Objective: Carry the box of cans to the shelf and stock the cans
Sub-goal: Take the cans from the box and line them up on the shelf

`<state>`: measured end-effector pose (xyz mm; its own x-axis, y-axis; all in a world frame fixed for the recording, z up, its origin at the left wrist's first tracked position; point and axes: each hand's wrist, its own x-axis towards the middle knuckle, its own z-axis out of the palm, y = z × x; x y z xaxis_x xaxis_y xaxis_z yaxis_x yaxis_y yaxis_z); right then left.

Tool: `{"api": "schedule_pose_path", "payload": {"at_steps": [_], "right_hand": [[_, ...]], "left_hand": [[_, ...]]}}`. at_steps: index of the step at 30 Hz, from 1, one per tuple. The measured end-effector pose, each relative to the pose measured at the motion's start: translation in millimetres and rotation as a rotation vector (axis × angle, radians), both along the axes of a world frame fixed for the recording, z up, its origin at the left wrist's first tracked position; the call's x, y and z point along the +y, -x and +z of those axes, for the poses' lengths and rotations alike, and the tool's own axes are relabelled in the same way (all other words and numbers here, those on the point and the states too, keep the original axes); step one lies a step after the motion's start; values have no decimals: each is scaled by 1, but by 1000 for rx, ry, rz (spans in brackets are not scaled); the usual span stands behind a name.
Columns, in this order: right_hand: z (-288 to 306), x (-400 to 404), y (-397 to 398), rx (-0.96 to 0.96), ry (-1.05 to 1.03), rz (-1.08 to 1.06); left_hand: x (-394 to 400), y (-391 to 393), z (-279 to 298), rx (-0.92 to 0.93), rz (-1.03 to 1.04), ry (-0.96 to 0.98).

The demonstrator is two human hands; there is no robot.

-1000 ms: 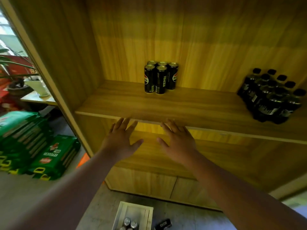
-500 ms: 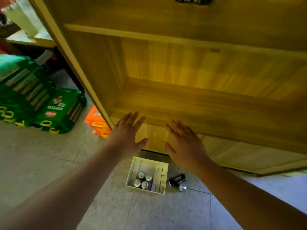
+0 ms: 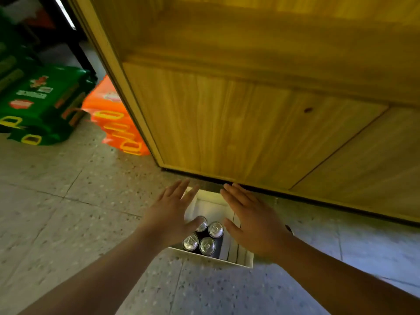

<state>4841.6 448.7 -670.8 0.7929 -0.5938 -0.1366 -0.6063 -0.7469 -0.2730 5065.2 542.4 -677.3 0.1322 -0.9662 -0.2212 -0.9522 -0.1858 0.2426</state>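
Note:
A white box (image 3: 241,261) stands on the floor just in front of the wooden shelf unit (image 3: 227,123). Several black cans with silver tops (image 3: 206,245) stand upright in its left part. My left hand (image 3: 169,214) hovers over the box's left side, fingers spread, holding nothing. Over the box's right side is my right hand (image 3: 252,218), also open and empty. Both palms face down above the box. The upper shelves are out of view.
Green packs (image 3: 43,103) and orange packs (image 3: 116,119) lie on the tiled floor to the left of the shelf unit. The unit's closed lower panels (image 3: 341,155) fill the right of the view.
My view has tipped down from the shelf with cans to the floor. Both open hands have come down from the shelf edge to just above the box.

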Motion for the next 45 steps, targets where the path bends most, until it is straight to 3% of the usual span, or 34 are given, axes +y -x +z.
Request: {"api": "schedule_pose_path", "payload": {"at_steps": [5,10,20,31,45], "right_hand": [[-118,-5,-1,7,-32,106],[-178,-9,2,44,-46,164],[-193,-1,11,54,-151,87],[-219,7,-2,54,-250,67],[-243,7,-13,-140,-542,-216]], "left_hand": [[3,-9,-124,-32,-35,-29],[-1,-11,-177,-70,-155,-69],[8,7,-199,86,-85,-64],[-5,1,-211,141,-45,-94],[-18,16,-226,395,296,-168]]}}
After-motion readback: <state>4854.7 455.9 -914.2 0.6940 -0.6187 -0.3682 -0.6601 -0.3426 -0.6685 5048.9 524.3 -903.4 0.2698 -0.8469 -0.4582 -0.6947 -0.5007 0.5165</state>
